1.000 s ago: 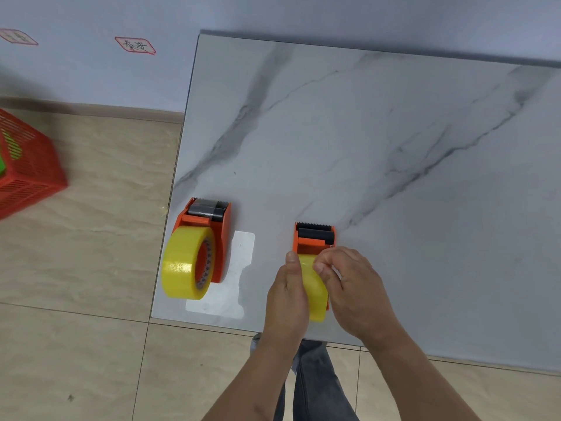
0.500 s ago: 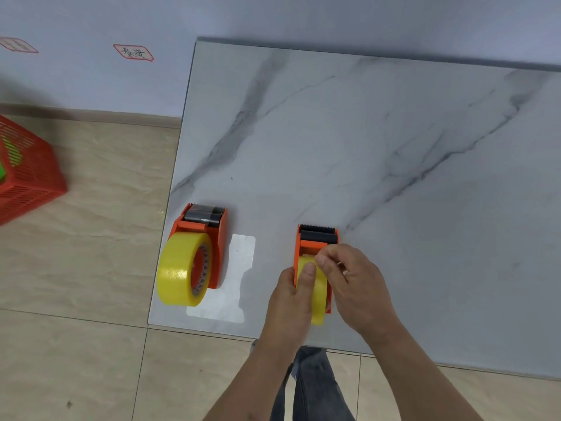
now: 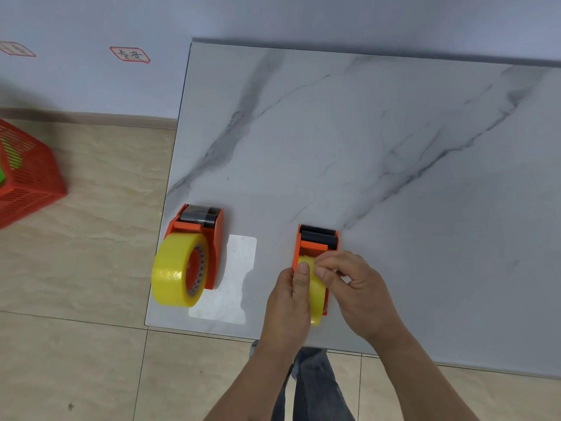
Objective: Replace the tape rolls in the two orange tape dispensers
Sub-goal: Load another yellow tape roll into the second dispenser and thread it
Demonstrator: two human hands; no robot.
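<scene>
On the marbled worktop, the left hand grips the yellow tape roll seated in the right orange dispenser, thumb lying on the roll's top. The right hand pinches at the roll's upper edge, its fingers touching the left thumb. Well to the left of the fingers stands the left orange dispenser with a full yellow roll, beside a white card. A red basket sits on the floor.

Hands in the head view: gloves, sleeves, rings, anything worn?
Nothing worn. The left hand and right hand are bare, no gloves, and both forearms are bare to the frame edge, so no sleeves show. No watch or wristband; no ring that I can make out.
</scene>
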